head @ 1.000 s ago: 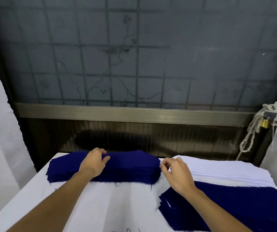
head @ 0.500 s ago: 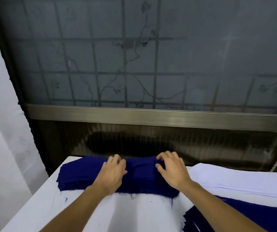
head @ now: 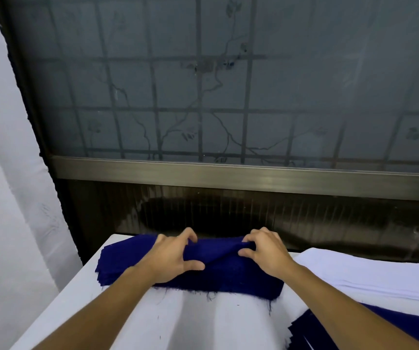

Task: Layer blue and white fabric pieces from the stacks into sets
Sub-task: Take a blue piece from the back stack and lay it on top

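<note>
Now both hands pinch the top blue piece (head: 218, 251): left hand (head: 171, 258) and right hand (head: 264, 251) lifting a fold off the blue stack (head: 228, 279).

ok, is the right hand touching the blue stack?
Touching. Head view: the right hand pinches up a fold of cloth on top of the blue stack.

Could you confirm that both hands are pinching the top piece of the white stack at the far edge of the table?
Not quite: the head view shows the left hand and right hand pinching the top piece of the blue stack at the far edge of the table; the white stack lies untouched beside it.
</note>
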`<state>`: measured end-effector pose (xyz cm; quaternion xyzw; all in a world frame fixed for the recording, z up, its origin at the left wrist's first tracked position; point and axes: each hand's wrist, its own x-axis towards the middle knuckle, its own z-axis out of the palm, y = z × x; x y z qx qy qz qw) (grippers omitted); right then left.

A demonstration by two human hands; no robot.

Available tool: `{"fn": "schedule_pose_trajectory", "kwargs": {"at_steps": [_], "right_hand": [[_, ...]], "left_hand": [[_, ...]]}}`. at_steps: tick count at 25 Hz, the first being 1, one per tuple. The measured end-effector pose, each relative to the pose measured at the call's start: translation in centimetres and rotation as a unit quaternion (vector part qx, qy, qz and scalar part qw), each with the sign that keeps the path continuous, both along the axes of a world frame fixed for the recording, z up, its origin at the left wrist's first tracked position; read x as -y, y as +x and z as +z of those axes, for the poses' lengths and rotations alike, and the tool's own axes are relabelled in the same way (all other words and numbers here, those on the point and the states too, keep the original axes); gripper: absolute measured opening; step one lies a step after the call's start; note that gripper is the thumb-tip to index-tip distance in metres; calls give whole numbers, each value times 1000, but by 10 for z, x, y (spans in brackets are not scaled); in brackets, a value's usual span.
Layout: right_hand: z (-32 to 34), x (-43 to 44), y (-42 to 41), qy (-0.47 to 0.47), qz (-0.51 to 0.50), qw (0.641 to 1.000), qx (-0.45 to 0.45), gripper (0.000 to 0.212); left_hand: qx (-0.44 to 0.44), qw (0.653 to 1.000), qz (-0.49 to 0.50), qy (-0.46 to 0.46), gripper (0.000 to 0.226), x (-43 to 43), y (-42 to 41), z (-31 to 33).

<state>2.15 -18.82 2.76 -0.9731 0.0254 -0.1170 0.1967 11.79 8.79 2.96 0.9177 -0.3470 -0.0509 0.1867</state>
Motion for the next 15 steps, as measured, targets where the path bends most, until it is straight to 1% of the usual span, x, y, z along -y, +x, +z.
{"fn": "schedule_pose_trajectory", "kwargs": {"at_steps": [2,3,4,6,8,9,11,13,15], "right_hand": [[5,13,-10,36,-16,999,-4,7],[8,19,-16,61,-27,998,-9,9],[11,24,-22,88,-36,995,-12,11],[19,34,-31,137,-53,989,-12,12],[29,43,-42,174,-60,983,-2,9],[34,47,-49,196,-60,979,8,7],[45,53,-65,251,-59,965,37,5],[54,57,-85,292,-60,952,68,10],[60,61,-103,315,-70,942,90,16]], "left_hand": [[24,999,24,39,53,-18,7,7],[42,997,41,52,52,-27,10,10],[54,995,57,58,49,-37,12,13],[45,995,81,32,31,-54,12,20],[10,994,100,-37,12,-67,8,30],[-4,991,110,-78,7,-71,4,37],[-29,976,131,-169,5,-78,-7,50],[-52,953,152,-259,11,-80,-21,61],[-57,935,163,-310,13,-76,-35,67]]}}
